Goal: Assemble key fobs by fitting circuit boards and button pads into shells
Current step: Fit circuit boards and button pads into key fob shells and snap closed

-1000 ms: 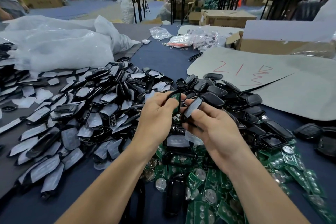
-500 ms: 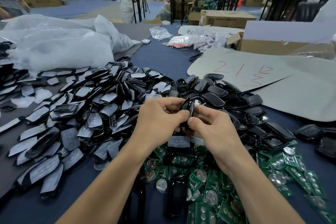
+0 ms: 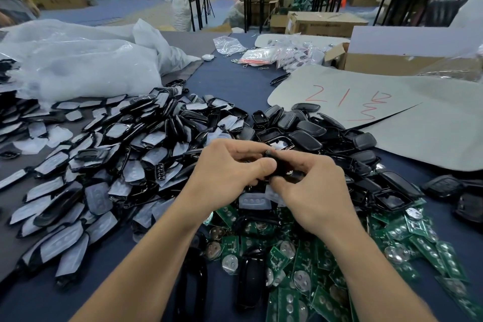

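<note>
Your left hand (image 3: 230,168) and right hand (image 3: 317,191) both pinch one black key fob shell (image 3: 282,168) in curled fingers. Film-covered shells (image 3: 125,154) crowd the left, and circuit boards (image 3: 321,259) lie beneath your wrists. Bare blue tablecloth (image 3: 235,86) shows beyond.

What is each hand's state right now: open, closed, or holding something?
Left hand: closed, pinching the black fob shell.
Right hand: closed, pinching the same shell.

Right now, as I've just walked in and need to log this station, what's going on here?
A person is assembling key fobs. The left hand and right hand together pinch one black fob. Whether it is closed cannot be told. Film-covered shells lie heaped to the left, black shells behind the hands, green circuit boards nearest the person.
</note>
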